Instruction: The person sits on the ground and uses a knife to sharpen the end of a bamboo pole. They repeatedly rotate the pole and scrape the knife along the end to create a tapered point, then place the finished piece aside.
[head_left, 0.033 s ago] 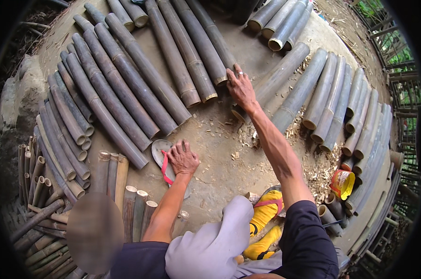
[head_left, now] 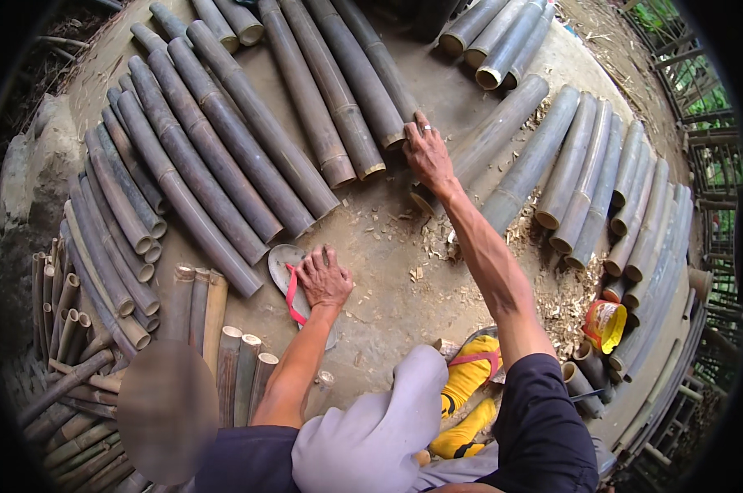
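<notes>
1. Bare dirt floor (head_left: pixel 388 246) w/ wood shavings (head_left: pixel 552 304) scattered, esp. on the right side.
2. Cut bamboo poles (head_left: pixel 223 156) laid in rows all around; fence (head_left: pixel 708 164) on the right.
3. Right hand (head_left: pixel 427 152) fingers spread, resting on the end of a bamboo pole (head_left: pixel 503 131).
4. Left hand (head_left: pixel 324 278) flat, fingers loose, on a grey flip-flop (head_left: pixel 282 261) w/ red strap, on the floor just by the poles.
5. Yellow packet (head_left: pixel 605 324) near the right poles.

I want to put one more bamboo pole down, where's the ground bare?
Bare ground lies between the left hand on the sandal and the right hand, though chips litter it. A narrower strip runs between the middle poles and the far poles. Left poles and right poles are packed tight.
</notes>
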